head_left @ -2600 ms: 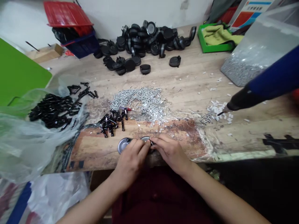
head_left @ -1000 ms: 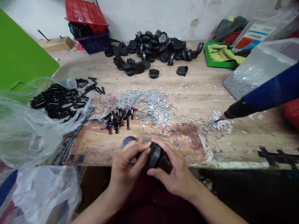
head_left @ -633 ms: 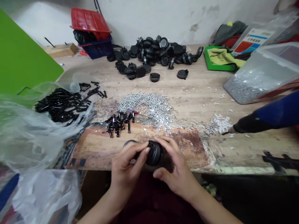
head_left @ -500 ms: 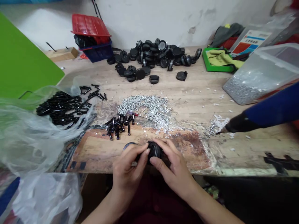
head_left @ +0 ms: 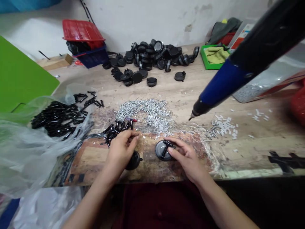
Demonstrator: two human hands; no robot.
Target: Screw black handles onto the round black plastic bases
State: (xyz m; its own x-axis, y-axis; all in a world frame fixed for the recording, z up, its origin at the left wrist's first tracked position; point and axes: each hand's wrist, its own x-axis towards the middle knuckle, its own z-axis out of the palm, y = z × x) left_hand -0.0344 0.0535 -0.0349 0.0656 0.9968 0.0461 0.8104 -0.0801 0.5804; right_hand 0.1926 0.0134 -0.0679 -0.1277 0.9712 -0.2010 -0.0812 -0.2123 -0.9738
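My right hand [head_left: 182,152] grips the edge of a round black suction-cup-like disc [head_left: 160,149] with a glossy black lever [head_left: 166,150] lying across its face. The disc rests at the front of the bench, its face turned up. To the left, my left hand [head_left: 124,144] has its thumb and fingers drawn together; whatever is between them, if anything, is hidden. Just beyond that hand lies a small heap of glossy black levers [head_left: 113,131]. A second round black disc [head_left: 133,160] sits partly covered beneath the left hand.
Overhead on the right hangs a blue-and-black power screwdriver [head_left: 212,89]. Silver screws [head_left: 152,106], a hand screwdriver [head_left: 133,120] and white plastic sleeves [head_left: 224,125] lie on the bench. Black discs [head_left: 152,54] pile up by the wall. A plastic bag of levers [head_left: 57,117] spreads at left.
My hands have moved apart. The disc went right with my right hand and now lies face up; my left hand moved toward the lever heap. The power screwdriver swung left and up in view.
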